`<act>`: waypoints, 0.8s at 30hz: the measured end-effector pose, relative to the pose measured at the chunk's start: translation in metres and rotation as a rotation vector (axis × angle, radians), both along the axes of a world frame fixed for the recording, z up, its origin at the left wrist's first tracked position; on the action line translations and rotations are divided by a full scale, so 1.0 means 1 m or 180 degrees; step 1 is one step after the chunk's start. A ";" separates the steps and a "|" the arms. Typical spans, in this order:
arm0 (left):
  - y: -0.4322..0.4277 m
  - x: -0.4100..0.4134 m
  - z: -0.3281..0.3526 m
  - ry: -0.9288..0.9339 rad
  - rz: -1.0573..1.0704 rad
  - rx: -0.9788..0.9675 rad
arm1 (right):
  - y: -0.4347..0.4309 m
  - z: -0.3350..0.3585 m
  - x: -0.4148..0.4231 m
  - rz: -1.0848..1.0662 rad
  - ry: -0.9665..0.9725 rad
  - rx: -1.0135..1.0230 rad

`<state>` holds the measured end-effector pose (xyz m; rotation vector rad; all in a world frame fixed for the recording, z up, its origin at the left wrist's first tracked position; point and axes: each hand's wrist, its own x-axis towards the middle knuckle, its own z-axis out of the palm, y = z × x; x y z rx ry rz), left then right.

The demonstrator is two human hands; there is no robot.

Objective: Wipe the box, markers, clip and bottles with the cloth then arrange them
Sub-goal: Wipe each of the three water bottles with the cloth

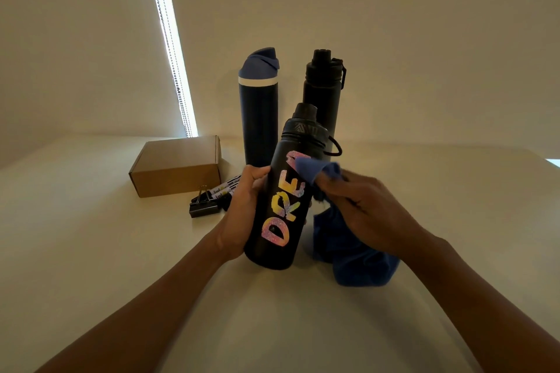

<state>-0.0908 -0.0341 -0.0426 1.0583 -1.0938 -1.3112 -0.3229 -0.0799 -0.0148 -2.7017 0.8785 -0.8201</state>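
Observation:
My left hand [242, 212] grips a black bottle with colourful letters [278, 209], held tilted above the table. My right hand [360, 203] presses a blue cloth [318, 168] against the upper lettering; the rest of the cloth hangs down to the table at the bottle's right. Behind stand a navy bottle with a blue lid [259, 106] and a plain black bottle [322, 94]. A brown cardboard box [178, 166] lies at the left. In front of it are a black binder clip [203, 206] and markers [225, 188], partly hidden by my left hand.
The white table [121, 251] meets a pale wall behind the bottles. A window blind with a bright gap and a bead chain [169, 39] hangs at the back left.

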 end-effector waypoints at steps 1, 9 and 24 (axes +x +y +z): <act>0.000 0.000 0.000 -0.0011 0.0068 -0.0064 | 0.003 -0.001 0.002 0.0101 0.0163 0.0058; -0.003 0.006 -0.002 0.0437 0.0316 -0.0100 | 0.027 -0.013 0.020 0.0737 0.1341 0.0383; -0.002 0.007 0.001 0.0419 0.0182 0.0027 | 0.026 -0.013 0.016 0.0555 0.0970 0.0322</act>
